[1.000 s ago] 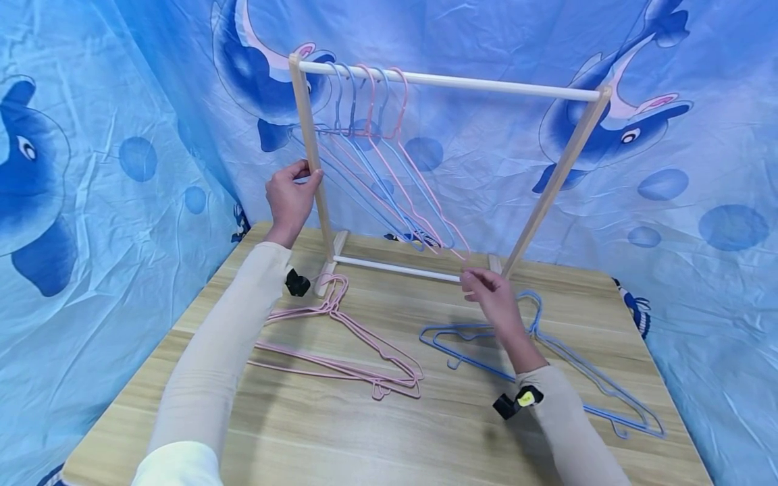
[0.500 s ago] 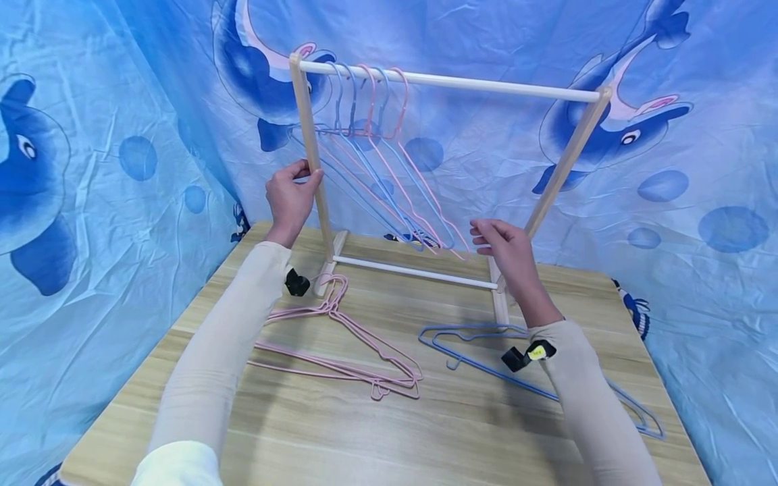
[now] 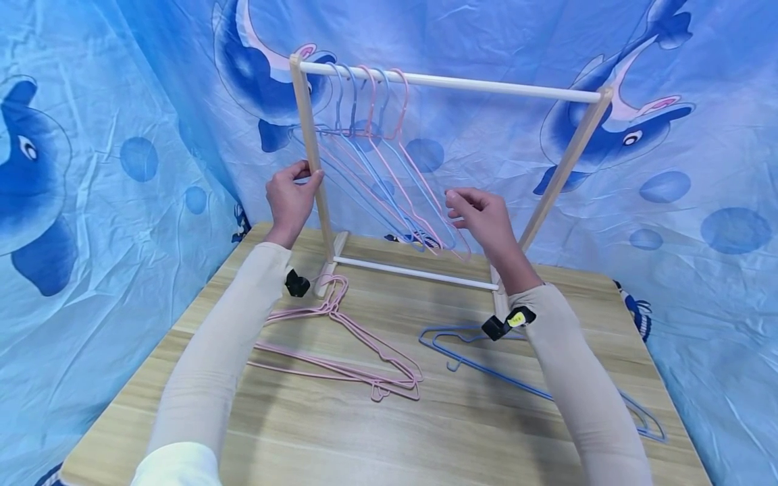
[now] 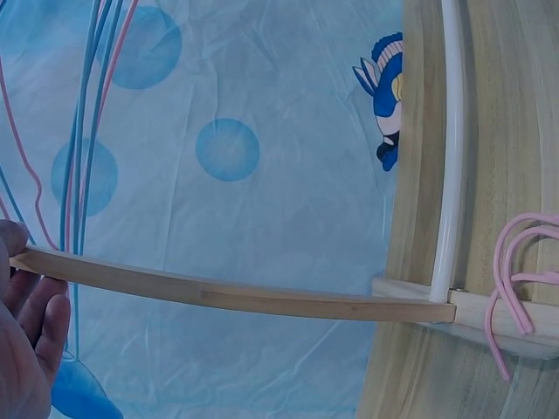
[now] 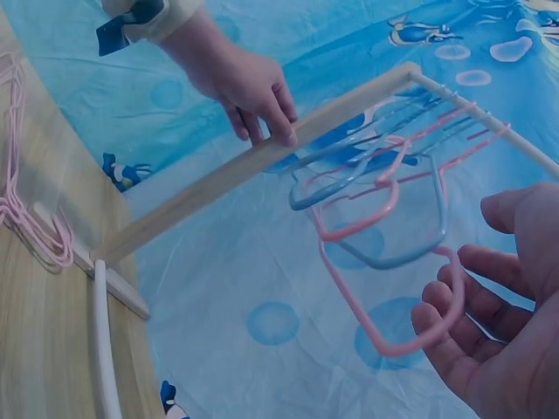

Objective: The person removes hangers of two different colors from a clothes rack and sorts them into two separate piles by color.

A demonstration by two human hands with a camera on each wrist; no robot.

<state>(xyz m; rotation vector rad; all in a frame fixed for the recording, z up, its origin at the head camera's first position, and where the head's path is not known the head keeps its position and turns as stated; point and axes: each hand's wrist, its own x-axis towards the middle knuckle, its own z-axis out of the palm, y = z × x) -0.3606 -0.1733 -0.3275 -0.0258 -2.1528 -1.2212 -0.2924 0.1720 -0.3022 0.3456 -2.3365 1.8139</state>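
Pink hanger, thin wire, hooked on rail

No legible text, labels, brands or numbers appear in any view; the yellow tag on the right wrist is unreadable.

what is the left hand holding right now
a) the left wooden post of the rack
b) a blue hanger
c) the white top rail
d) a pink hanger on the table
a: the left hand has its grip on the rack's left wooden post, below the white top rail; the pink hangers on the table lie untouched.
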